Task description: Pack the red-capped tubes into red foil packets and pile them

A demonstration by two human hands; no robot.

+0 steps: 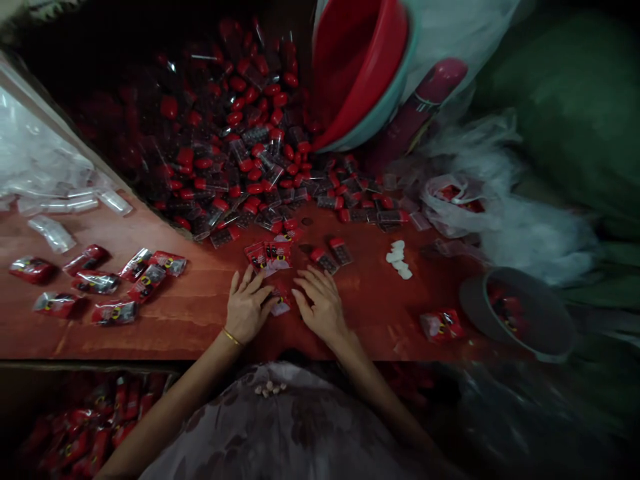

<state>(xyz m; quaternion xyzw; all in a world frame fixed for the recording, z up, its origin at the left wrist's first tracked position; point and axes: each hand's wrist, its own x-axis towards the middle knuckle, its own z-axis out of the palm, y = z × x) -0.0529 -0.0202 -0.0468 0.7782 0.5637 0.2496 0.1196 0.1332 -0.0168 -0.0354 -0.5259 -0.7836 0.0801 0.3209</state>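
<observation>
Left grip [249, 307] beside red packet [282, 306]

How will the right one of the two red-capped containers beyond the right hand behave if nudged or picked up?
The red-capped container looks stiff, since its body shows straight edges. It would probably slide rather than roll, lying on its side with a boxy outline. Being small beside the right hand, it is likely light.

Thin gold bangle [231, 336] on ur L wrist [241, 325], btwn 7 & 8 o'clock; greyish top [265, 437] at 6 has darker blotchy prints, fyi.
</observation>
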